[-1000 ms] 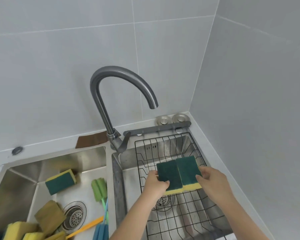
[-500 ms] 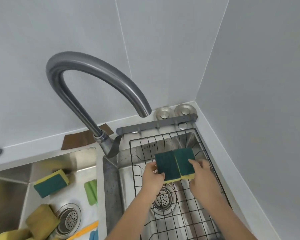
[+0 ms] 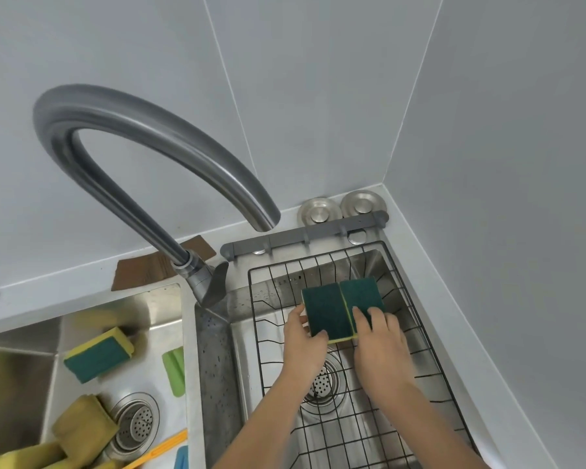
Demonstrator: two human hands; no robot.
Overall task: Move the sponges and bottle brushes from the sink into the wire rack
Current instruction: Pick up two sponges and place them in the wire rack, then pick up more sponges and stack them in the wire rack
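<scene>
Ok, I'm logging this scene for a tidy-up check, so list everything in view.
rack sponges: 2, green on yellow, side by side over the wire rack
wire rack: 1, black, in right basin
sink sponges: about 4, one green and yellow, others yellow, left basin
brushes: green head, orange and blue handles, left basin
faucet: 1, grey, between basins
plugs: 2, steel, back corner
hook bar: 1, grey, behind rack
left hand: on left sponge
right hand: on right sponge

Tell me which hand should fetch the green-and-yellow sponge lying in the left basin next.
Left. The left hand is nearer the left steel basin holding the green-and-yellow sponge. The right hand is farther, on the rack's wall side.
</scene>
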